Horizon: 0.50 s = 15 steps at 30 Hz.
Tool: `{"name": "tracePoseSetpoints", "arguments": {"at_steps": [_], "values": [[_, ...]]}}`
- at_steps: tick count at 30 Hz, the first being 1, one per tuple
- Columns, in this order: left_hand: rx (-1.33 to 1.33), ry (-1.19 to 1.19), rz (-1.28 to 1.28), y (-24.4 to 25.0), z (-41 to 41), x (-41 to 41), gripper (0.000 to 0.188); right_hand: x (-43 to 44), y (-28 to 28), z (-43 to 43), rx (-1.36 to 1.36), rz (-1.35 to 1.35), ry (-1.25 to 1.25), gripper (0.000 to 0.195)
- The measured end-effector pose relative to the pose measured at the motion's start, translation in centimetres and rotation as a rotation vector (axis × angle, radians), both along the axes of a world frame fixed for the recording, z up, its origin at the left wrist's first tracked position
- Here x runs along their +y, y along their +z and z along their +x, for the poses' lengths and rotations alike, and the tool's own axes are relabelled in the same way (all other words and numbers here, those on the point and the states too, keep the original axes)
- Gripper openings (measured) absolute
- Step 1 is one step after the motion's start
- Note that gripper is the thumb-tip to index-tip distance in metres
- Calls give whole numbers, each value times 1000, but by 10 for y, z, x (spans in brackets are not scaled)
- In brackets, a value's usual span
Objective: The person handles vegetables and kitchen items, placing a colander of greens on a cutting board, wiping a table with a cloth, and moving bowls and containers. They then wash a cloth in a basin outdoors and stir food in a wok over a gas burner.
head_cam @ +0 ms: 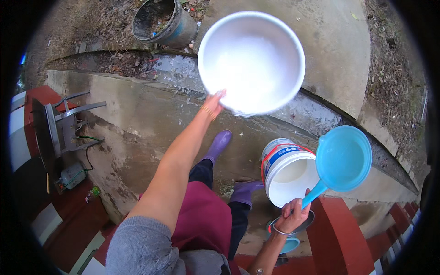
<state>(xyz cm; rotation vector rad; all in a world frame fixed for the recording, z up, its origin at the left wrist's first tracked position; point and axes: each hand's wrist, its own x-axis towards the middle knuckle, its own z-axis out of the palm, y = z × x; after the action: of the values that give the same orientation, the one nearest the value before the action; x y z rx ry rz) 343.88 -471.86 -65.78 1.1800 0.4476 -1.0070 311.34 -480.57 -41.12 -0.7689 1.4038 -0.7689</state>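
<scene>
My left hand (213, 105) grips the near rim of a large, shiny metal basin (252, 62), held out in front over the gutter. Its inside faces me and glares too brightly to show much detail. Some liquid seems to spill at the basin's lower edge, and drops hang in the air to its left. In my right hand (295, 215) is the handle of a light-blue plastic dipper (343, 158), its bowl raised to the right of a white plastic bucket (292, 172). Pale liquid lies in that bucket, which has a red band around it and printed writing.
A dirty dark bucket (165, 25) with litter stands beyond the wet gutter (178, 68). At left are a metal stand (68, 123) and a gas cylinder (73, 175). Red-painted steps (340, 233) rise at lower right. A metal bowl (304, 223) and a blue dish (290, 245) lie behind my right hand.
</scene>
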Motion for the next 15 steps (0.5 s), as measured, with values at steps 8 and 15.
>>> {"name": "tracePoseSetpoints", "arguments": {"at_steps": [8,15], "values": [[46,210,57,-10,-9,0,33,5,-15,22,-20,93,158,39],[99,222,-81,-32,-28,-34,36,24,-63,75,596,-637,881,42]]}}
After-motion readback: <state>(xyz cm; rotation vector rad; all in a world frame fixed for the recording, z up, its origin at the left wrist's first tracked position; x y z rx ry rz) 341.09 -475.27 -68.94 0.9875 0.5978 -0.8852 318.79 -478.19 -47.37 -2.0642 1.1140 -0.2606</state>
